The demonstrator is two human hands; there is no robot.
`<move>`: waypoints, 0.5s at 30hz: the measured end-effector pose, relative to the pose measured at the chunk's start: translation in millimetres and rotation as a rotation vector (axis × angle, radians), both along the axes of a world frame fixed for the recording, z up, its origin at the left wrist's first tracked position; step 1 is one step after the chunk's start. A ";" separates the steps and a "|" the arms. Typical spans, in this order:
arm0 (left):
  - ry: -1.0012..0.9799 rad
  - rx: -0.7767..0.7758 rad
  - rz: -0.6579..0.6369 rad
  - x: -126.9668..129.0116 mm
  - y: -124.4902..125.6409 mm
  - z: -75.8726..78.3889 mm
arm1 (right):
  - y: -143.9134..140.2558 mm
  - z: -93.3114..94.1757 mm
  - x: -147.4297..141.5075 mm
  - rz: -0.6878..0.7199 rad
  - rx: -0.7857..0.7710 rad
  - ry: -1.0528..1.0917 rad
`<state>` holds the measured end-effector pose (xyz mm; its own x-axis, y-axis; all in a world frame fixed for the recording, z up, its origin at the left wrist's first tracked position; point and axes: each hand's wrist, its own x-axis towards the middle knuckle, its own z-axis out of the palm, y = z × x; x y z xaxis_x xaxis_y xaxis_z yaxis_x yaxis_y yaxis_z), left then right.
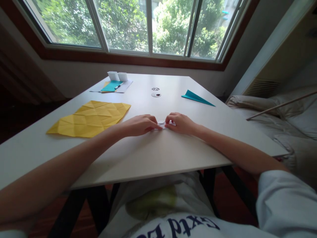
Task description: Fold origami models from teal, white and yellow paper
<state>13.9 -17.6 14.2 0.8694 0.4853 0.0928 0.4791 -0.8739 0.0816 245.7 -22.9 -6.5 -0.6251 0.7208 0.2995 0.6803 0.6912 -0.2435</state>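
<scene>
Head view: a white table (153,152) stands before a window (138,26). Left hand (140,125) and right hand (180,123) lie on the tabletop near its middle, fingertips facing and almost meeting. Between them lies a small white paper (163,124), flat on the surface and mostly hidden by the fingers; only a narrow strip with a thin dark line shows, and its shape cannot be told. The left hand's fingers are curled, the tips pinching or pressing the paper's left end. The right hand is half-curled, its fingertips on the paper's right end.

To the left of the left hand, well apart, lies a creased yellow sheet (90,118), spread flat with a grid of diagonal folds. At the far right lies a teal folded piece (196,97), long and pointed. At the far left a teal sheet (111,86) rests on a white sheet, with a pen (119,86) beside it and two white boxes (117,76) behind. Two round marks (156,92) sit at the table's centre.
</scene>
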 end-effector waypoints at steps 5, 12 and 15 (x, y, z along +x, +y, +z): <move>0.024 0.013 0.008 1.5 -2.8 2.2 | 0.2 -0.8 -0.1 -0.005 0.025 -0.026; 0.017 0.006 0.004 1.7 -3.4 1.8 | 0.3 -0.5 0.1 0.000 0.039 -0.041; -0.006 -0.005 -0.002 1.4 -2.8 0.9 | 0.6 -0.5 0.1 0.009 0.036 -0.043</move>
<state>15.3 -20.4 15.1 0.8696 0.4844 0.0955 0.4772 -0.8743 0.0885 245.8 -22.3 -7.0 -0.6446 0.7041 0.2979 0.6830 0.7054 -0.1894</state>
